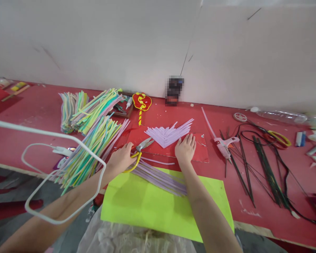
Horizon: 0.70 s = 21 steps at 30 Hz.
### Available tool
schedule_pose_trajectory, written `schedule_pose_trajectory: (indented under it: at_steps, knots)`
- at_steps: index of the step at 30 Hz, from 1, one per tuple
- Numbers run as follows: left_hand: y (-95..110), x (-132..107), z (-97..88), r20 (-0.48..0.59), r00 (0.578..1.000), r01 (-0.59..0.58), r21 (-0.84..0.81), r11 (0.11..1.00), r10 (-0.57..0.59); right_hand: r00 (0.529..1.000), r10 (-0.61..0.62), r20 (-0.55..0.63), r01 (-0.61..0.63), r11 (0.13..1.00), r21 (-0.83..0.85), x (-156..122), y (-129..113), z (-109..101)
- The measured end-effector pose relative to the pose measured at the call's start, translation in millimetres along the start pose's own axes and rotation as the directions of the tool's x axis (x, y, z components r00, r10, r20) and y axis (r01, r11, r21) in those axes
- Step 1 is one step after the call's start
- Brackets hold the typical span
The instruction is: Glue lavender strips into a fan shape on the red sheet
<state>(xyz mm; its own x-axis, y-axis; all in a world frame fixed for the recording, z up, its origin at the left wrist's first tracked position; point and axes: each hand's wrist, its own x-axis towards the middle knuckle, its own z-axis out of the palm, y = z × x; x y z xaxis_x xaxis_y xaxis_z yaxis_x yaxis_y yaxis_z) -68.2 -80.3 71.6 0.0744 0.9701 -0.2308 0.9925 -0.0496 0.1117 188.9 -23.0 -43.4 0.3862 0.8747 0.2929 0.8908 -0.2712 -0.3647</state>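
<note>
My left hand is closed around the yellow-handled scissors, whose blades point up and right, slightly apart. My right hand lies flat with fingers stretched out on a red card. Just left of its fingertips, a V-shaped piece of lilac pipe cleaners rests on that card, its strips fanning out longer on the right. Between my hands and nearer to me, a bundle of loose lilac pipe cleaners lies partly over a yellow-green sheet.
Multicoloured pipe cleaner bundles lie left. A white cable loops in front of my left forearm. A pink glue gun, dark stems and second scissors lie right. A red-and-yellow ornament is near the wall.
</note>
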Motion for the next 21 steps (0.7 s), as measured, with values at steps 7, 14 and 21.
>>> schedule_pose_trajectory:
  at_steps: [7,14,21]
  knots:
    - [-7.0,6.6,15.8,-0.039,0.999,-0.010,-0.017,1.000,0.009,1.000,0.002,0.015,-0.001,0.999,-0.052,-0.1,-1.2,-2.5]
    - [-13.8,12.2,29.5,-0.056,0.998,-0.007,-0.097,0.995,0.001,1.000,-0.003,0.013,0.003,0.999,-0.038,0.3,-1.8,-3.1]
    - [-13.6,14.6,29.7,-0.076,0.997,-0.016,-0.113,0.993,0.008,1.000,-0.009,0.001,0.010,0.998,-0.067,-0.1,-0.8,-2.5]
